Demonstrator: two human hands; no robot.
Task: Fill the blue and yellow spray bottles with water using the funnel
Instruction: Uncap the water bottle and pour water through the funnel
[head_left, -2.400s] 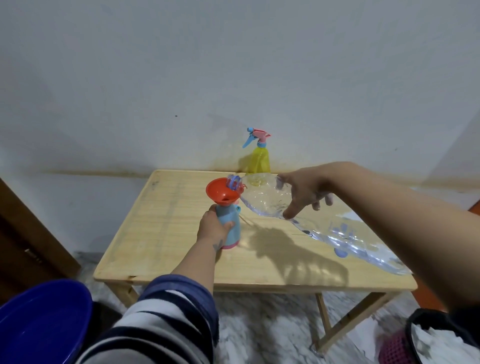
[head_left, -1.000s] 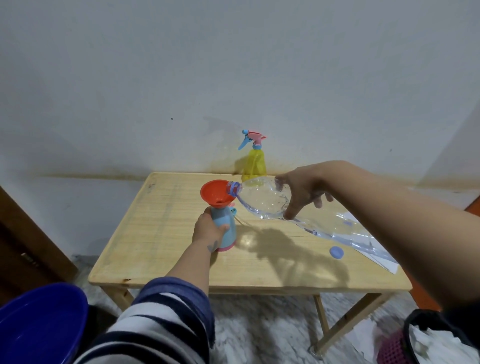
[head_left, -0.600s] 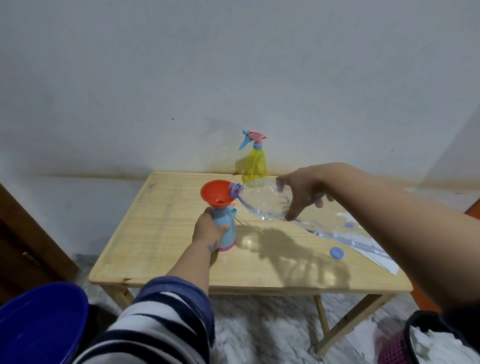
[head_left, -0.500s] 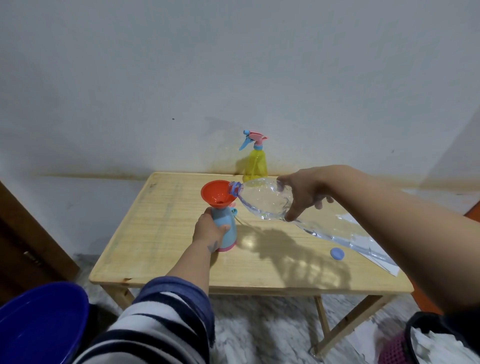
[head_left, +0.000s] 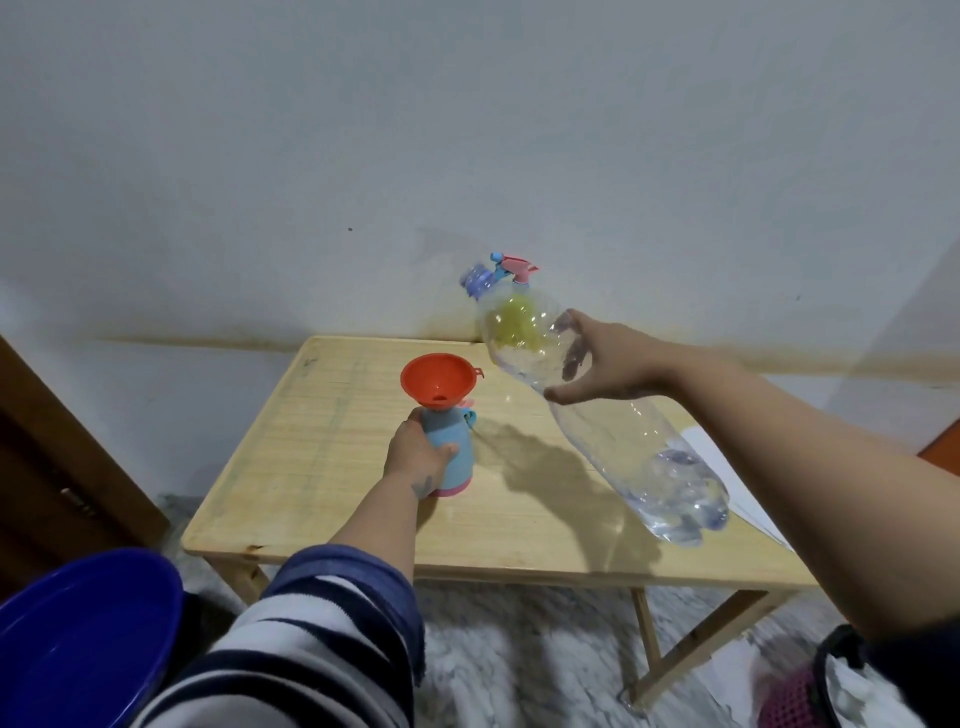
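Note:
The blue spray bottle stands on the wooden table, with its sprayer top off. An orange funnel sits in its neck. My left hand grips the bottle's body. My right hand holds a large clear plastic water bottle in the air to the right of the funnel, mouth tilted up and away, a little water pooled in its base. The yellow spray bottle stands at the table's back edge, seen through the clear bottle, with its pink and blue trigger above.
A white sheet of paper lies on the table's right side. A dark blue basin is at the lower left on the floor. A black-rimmed bin with white material sits at the lower right. The wall stands right behind the table.
The clear bottle's mouth has lifted off the funnel and swung up and to the right, so pouring has stopped. My left hand still holds the blue bottle.

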